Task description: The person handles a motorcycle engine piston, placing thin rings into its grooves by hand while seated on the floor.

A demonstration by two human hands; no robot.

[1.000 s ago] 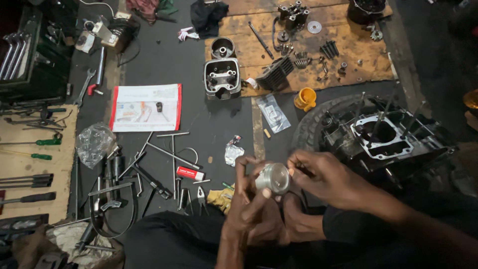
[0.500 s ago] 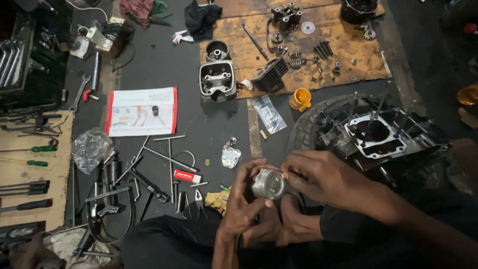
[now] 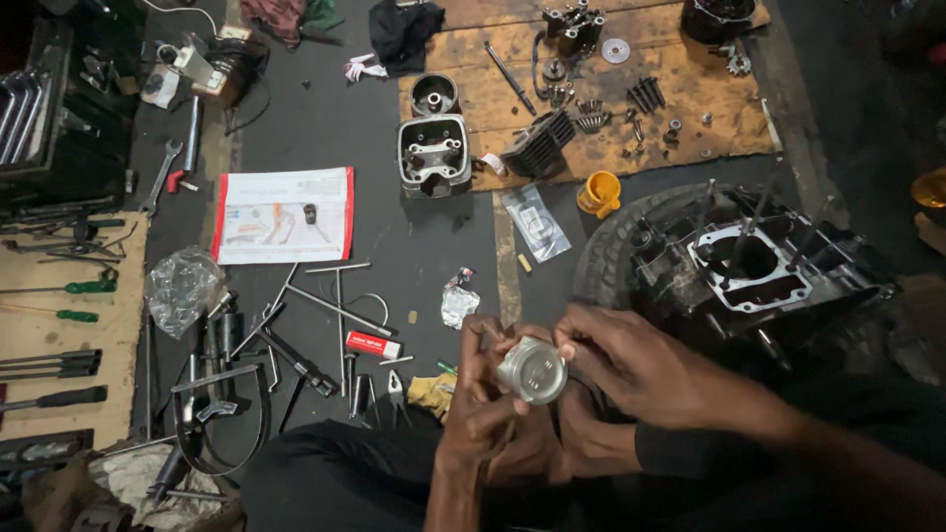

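Note:
A round silver piston (image 3: 532, 369) is held in front of me, low in the view, crown facing up. My left hand (image 3: 485, 414) grips it from below and the left side. The fingers of my right hand (image 3: 631, 365) pinch its right edge near the rim. To the right, an open engine case (image 3: 754, 266) with upright studs rests on a tyre. Both forearms come in from the bottom of the view.
On the dark floor lie long rods, pliers and clamps (image 3: 246, 365), a clear plastic bag (image 3: 180, 289), a red-edged paper sheet (image 3: 284, 215), a cylinder head (image 3: 434, 156), a finned cylinder (image 3: 540, 148), a yellow cup (image 3: 598, 193). Screwdrivers lie on a board (image 3: 59, 325) at left.
The piston and both hands have stayed close together low in the view; the view has shifted slightly. My right fingers have moved a little along the piston's rim.

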